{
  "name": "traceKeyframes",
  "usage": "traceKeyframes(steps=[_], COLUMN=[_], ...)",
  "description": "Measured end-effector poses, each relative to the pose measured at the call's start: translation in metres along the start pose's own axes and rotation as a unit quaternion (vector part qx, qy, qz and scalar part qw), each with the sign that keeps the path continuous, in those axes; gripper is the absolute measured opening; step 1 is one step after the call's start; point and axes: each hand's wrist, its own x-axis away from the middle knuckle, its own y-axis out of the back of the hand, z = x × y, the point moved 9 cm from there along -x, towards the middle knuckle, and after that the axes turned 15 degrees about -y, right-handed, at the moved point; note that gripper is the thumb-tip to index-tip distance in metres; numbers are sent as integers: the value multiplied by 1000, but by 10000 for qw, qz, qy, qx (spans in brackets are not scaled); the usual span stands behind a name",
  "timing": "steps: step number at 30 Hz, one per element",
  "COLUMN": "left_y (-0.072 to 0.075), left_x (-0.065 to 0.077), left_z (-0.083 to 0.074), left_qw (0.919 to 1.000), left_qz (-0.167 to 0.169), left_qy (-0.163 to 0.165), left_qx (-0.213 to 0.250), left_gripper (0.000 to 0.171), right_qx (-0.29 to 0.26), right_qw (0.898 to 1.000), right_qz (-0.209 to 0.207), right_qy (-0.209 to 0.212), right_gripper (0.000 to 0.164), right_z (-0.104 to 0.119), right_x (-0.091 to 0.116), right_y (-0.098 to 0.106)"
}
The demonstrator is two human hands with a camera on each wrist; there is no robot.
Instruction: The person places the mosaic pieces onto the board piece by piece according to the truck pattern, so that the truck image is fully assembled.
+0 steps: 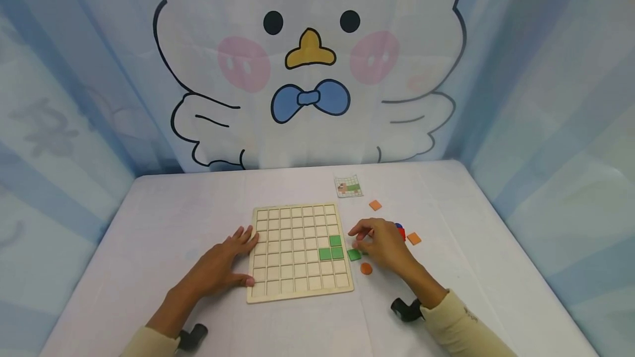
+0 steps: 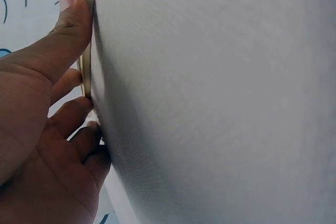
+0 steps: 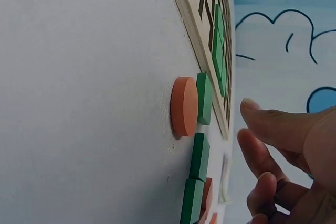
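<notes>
A wooden grid board (image 1: 300, 294) lies on the table with several green square tiles (image 1: 324, 254) set in its right-hand cells. My left hand (image 1: 221, 264) rests along the board's left edge, fingers and thumb spread and touching the rim. Just right of the board, my right hand (image 1: 386, 244) hovers over loose pieces. Its thumb and forefinger stand apart with nothing between them in the right wrist view. Below it are a loose green tile (image 1: 354, 255) and a round orange piece (image 1: 366, 268). More green tiles (image 3: 199, 157) lie there, partly hidden by the hand in the head view.
A small picture card (image 1: 349, 186) with a grid pattern lies behind the board. Orange square tiles (image 1: 375, 205) lie to the right, with red and blue pieces (image 1: 401, 232) partly behind the right hand. A printed curtain (image 1: 307, 142) hangs behind the white-covered table (image 1: 183, 203).
</notes>
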Motion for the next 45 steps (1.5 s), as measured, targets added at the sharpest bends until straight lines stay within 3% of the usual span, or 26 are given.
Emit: traceKeyframes(steps=[12, 25, 37, 45], left_y=[1, 1, -1, 1], left_x=[0, 0, 0, 0], left_z=[2, 1, 2, 0], left_qw=[10000, 10000, 9999, 10000], left_qz=[-37, 4, 43, 11], left_qy=[-76, -38, 30, -20], left_qx=[-15, 44, 131, 40], left_gripper=[106, 106, 107, 106], right_qx=[462, 834, -138, -379], right_qw=[9983, 9959, 9998, 9989], right_qz=[366, -5, 20, -67], right_qy=[-14, 357, 122, 255], right_gripper=[23, 26, 24, 21], right_z=[-8, 0, -2, 15], right_x=[3, 4, -4, -4], right_y=[-13, -11, -3, -8])
